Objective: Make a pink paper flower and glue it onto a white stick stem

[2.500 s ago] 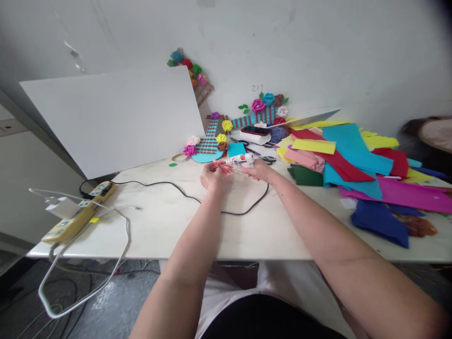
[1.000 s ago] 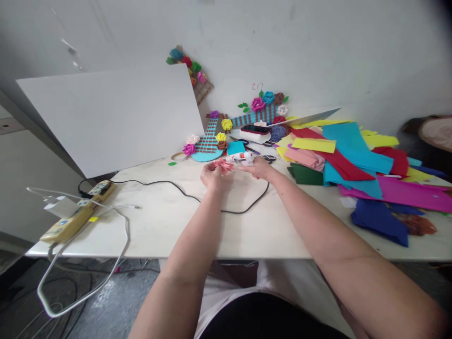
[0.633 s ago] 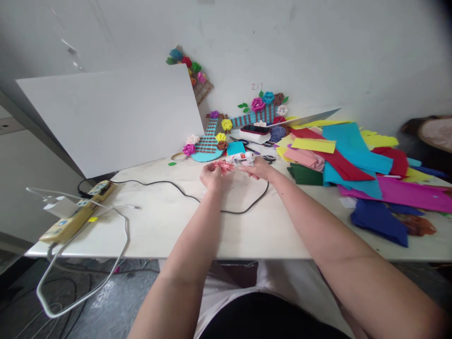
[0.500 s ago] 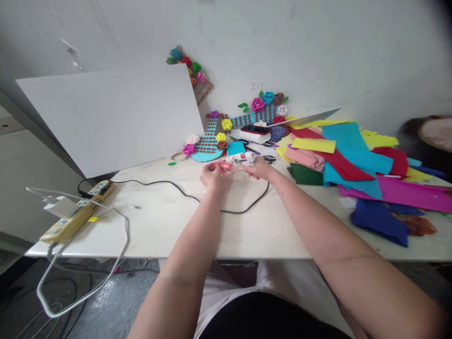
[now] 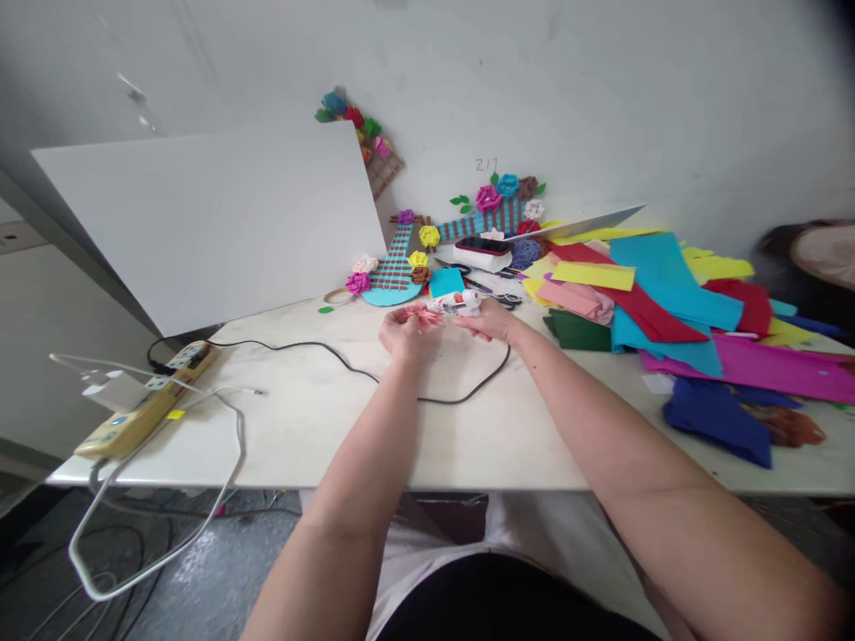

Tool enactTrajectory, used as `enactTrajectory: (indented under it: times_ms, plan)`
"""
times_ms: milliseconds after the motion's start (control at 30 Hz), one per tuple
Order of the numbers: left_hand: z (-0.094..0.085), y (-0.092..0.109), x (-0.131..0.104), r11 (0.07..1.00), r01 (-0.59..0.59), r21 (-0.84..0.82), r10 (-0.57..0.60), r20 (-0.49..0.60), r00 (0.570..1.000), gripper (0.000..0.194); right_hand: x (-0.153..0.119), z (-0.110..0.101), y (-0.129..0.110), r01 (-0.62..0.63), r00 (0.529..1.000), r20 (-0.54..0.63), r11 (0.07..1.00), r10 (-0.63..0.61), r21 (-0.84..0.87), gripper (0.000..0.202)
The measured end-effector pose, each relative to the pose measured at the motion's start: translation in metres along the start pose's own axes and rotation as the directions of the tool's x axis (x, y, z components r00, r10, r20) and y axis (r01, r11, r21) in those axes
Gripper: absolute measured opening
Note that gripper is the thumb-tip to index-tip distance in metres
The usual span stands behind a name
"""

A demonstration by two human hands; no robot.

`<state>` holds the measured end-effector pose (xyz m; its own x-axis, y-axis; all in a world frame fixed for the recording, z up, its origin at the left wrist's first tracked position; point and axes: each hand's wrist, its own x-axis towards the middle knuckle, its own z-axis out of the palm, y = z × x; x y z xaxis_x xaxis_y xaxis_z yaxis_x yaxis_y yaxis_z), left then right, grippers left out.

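Observation:
Between the fingers of my left hand (image 5: 401, 336) is a pink paper flower (image 5: 422, 315), its frilled petals facing right. My right hand (image 5: 491, 321) is wrapped round a white glue gun (image 5: 466, 301), whose nozzle end points left at the flower. Whether nozzle and petals touch, I cannot tell. From the gun's side a black cord (image 5: 460, 401) loops over the table to the left. Just behind my hands lie a blue paper square (image 5: 446, 282) and a pair of dark scissors (image 5: 508, 301).
A yellow power strip (image 5: 148, 402) with a white charger (image 5: 115, 392) sits at the left. Paper-flower guitars (image 5: 394, 271) lean at the back beside a white board (image 5: 214, 231). Coloured crepe paper (image 5: 668, 285) is heaped at the right. A phone (image 5: 482, 245) rests on a white box.
Almost nothing differs. Both hands keep their hold on the flower and the glue gun, with only a very slight shift of the right hand and gun.

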<state>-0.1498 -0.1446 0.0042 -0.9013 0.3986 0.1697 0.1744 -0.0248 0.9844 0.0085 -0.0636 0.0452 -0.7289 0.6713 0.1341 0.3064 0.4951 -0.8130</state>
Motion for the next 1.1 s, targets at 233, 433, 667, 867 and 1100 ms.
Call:
enactTrajectory:
  times_ms: [233, 433, 667, 867, 1100]
  plan:
    - [0.002, -0.003, 0.002, 1.000, -0.017, -0.009, 0.017, -0.005, 1.000, 0.021, 0.002, 0.000, 0.003, -0.012, 1.000, 0.010, 1.000, 0.012, -0.029, 0.023]
    - [0.003, -0.006, 0.004, 0.999, -0.042, 0.019, 0.042, -0.013, 0.999, 0.023, 0.003, 0.002, 0.005, -0.007, 1.000, -0.017, 0.999, 0.006, -0.043, 0.029]
    - [0.003, -0.005, 0.004, 0.999, -0.045, 0.017, 0.045, -0.002, 0.999, 0.022, 0.008, 0.005, 0.009, 0.000, 0.997, -0.073, 0.994, -0.009, -0.112, 0.039]
    - [0.004, -0.005, 0.003, 0.998, -0.055, 0.009, 0.055, 0.003, 0.998, 0.023, 0.013, 0.006, 0.016, 0.023, 0.997, -0.073, 0.986, -0.035, -0.163, 0.051]
    - [0.004, -0.005, 0.002, 0.999, -0.042, 0.019, 0.042, 0.017, 0.999, 0.023, 0.012, 0.006, 0.014, 0.021, 0.996, -0.081, 0.983, -0.036, -0.180, 0.050]
